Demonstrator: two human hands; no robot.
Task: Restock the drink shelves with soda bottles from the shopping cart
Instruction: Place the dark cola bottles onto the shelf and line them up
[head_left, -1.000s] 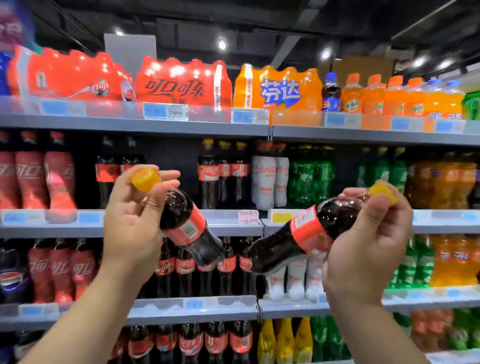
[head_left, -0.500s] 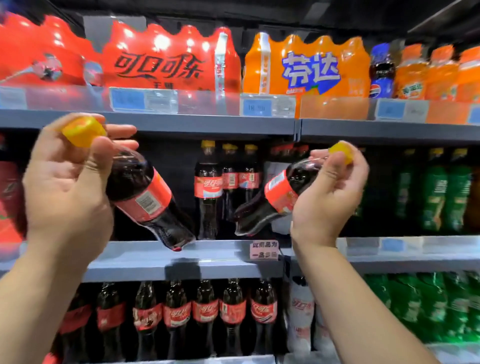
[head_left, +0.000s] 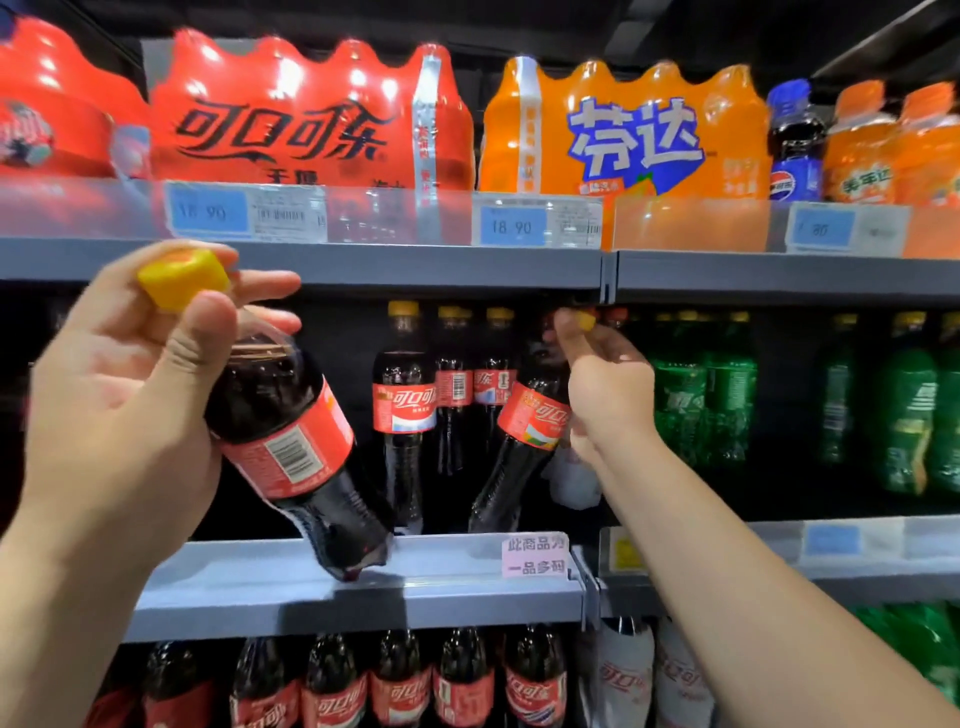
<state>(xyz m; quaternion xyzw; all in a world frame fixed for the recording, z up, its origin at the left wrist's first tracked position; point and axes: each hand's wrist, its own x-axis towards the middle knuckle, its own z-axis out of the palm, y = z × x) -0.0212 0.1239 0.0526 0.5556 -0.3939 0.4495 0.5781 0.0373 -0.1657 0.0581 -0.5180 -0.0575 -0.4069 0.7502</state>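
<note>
Head view: two cola bottles, yellow-capped, red-labelled.
Necks gripped: left bottle (head_left: 291, 447) in left hand (head_left: 119, 415), right bottle (head_left: 524, 441) in right hand (head_left: 608, 395).

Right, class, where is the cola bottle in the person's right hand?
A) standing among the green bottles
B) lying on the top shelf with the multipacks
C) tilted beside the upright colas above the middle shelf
C: the right hand grips the cola bottle by its neck, tilted, its base low over the middle shelf beside the upright colas.
</note>
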